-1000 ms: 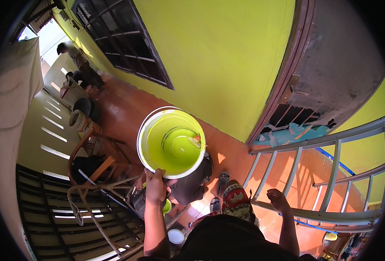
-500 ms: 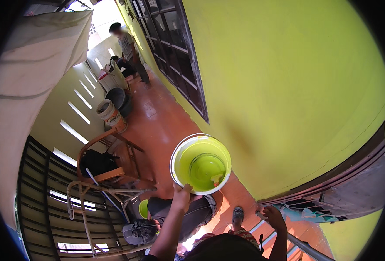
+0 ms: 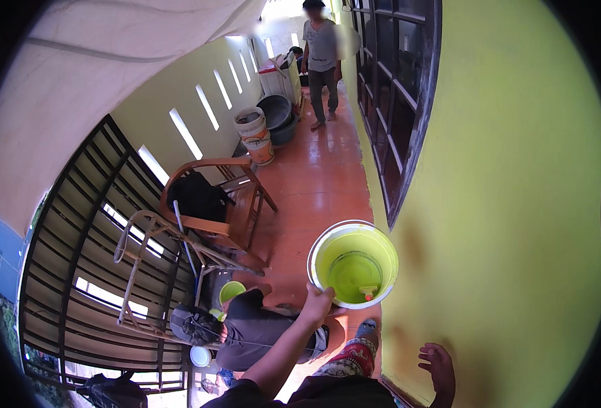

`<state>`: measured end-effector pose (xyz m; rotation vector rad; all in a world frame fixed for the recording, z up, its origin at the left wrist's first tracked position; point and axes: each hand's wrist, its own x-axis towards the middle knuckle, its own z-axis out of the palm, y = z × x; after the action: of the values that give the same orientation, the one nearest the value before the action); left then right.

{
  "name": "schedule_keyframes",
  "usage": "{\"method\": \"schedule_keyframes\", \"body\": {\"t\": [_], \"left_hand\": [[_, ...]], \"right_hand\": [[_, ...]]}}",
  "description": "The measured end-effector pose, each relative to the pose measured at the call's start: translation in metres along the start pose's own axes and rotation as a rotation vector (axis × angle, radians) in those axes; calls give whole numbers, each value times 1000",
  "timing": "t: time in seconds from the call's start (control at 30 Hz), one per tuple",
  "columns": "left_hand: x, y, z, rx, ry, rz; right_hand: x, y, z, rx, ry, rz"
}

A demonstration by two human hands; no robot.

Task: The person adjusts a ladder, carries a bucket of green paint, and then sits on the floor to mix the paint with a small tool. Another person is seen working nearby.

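My left hand (image 3: 318, 300) grips the rim of a white bucket (image 3: 324, 262) held out in front of me, its inside coated in yellow-green paint. A small tool with a red part (image 3: 368, 293) lies inside it. My right hand (image 3: 436, 362) is low at the right, beside the yellow-green wall (image 3: 504, 204), its fingers apart and slightly curled with nothing seen in them. Just left of my left arm, below the bucket, a crouching person in dark clothes (image 3: 253, 340) is beside a green pail (image 3: 232, 290).
An orange tiled walkway (image 3: 317, 177) runs ahead between a dark-framed window (image 3: 399, 102) and a slotted wall. A wooden chair (image 3: 242, 214) with a black bag, a tubular frame (image 3: 137, 265), stacked buckets (image 3: 253, 136) and tubs line the left. A standing person (image 3: 321, 58) is at the far end.
My view has swung left along the walkway, bringing the standing person upright ahead. My bucket now sits right of centre. The door and railing have left view; my right hand is away from the railing.
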<state>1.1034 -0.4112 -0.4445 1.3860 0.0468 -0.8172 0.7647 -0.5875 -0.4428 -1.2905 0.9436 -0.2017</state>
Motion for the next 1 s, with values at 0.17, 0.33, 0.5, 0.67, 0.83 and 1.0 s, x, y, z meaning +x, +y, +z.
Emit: {"method": "schedule_keyframes", "body": {"t": [0.17,0.33,0.5,0.67,0.83,1.0], "left_hand": [[80,1,19,-42,29,-47],[168,44,42,-78,121,-81],[246,110,40,-70,45,-6],[289,157,47,-138,208,74],[334,190,35,-219,227,84],[403,215,12,-251,370,-18]], "right_hand": [[75,-27,6,-20,-89,52],[205,-85,36,-52,-258,47],[322,-151,66,-84,-291,-20],[402,-213,89,-97,-230,2],[491,-258,125,-114,-368,-29],[615,-280,168,-103,-411,82]]}}
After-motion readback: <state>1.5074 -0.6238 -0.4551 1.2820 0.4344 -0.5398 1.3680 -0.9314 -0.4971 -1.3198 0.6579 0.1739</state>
